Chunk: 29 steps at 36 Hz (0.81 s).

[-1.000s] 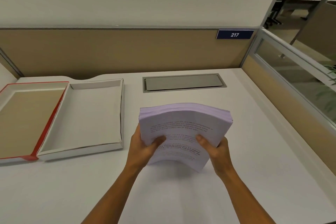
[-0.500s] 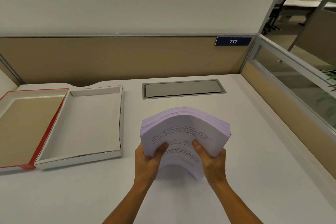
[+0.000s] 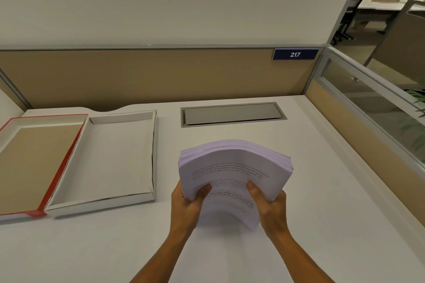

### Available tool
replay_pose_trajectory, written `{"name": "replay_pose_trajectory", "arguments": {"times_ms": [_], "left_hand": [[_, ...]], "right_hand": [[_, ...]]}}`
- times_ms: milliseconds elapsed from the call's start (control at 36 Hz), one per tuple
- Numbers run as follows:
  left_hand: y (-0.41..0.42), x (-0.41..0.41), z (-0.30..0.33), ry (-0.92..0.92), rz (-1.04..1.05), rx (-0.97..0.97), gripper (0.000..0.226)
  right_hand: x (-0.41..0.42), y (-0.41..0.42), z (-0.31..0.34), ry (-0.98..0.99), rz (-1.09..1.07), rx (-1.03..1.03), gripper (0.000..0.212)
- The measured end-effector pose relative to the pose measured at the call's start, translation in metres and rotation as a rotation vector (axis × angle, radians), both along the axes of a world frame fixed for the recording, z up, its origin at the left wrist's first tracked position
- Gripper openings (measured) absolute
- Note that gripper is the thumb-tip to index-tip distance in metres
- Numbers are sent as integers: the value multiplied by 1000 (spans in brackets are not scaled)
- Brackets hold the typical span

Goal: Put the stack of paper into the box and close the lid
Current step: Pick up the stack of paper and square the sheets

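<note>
**Paper in hand, box waiting**

Between my two hands, above the near middle of the desk [image 3: 322, 190], I hold the stack of paper [image 3: 232, 167]. My left hand [image 3: 187, 204] and right hand [image 3: 270, 208] are each closed on a near corner, thumbs on top, so the sheets bow upward and stay together. Off to the left sits the white box [image 3: 119, 156], open and holding nothing I can see. Touching its left side lies the red-edged lid [image 3: 34, 163], inside up, also bare. Box first, I judge, then lid.

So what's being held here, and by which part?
The stack of paper, held by left hand and right hand at its near corners, thumbs on top.
</note>
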<state>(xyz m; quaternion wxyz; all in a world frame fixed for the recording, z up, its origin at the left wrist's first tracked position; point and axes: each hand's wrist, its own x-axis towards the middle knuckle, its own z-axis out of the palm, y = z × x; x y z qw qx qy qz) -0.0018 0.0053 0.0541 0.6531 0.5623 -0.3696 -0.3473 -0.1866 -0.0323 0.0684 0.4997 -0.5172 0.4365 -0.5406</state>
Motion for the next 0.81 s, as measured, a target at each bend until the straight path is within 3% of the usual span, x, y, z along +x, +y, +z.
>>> {"name": "replay_pose_trajectory", "arguments": {"times_ms": [194,583,722,806], "left_hand": [[-4,4,-4,-9,7,3,44],[8,2,-37,-39,-37,122,35],[9,5,-45,-61,-87,153,51],[8,6,-44,-75,-86,155,49]], "right_hand": [[-5,-4,0,15,9,-32,34],[-12,1,-39,90,50,91,38],[-12,7,-49,110,3,102,29],[-12,6,-51,124,-28,114,34]]}}
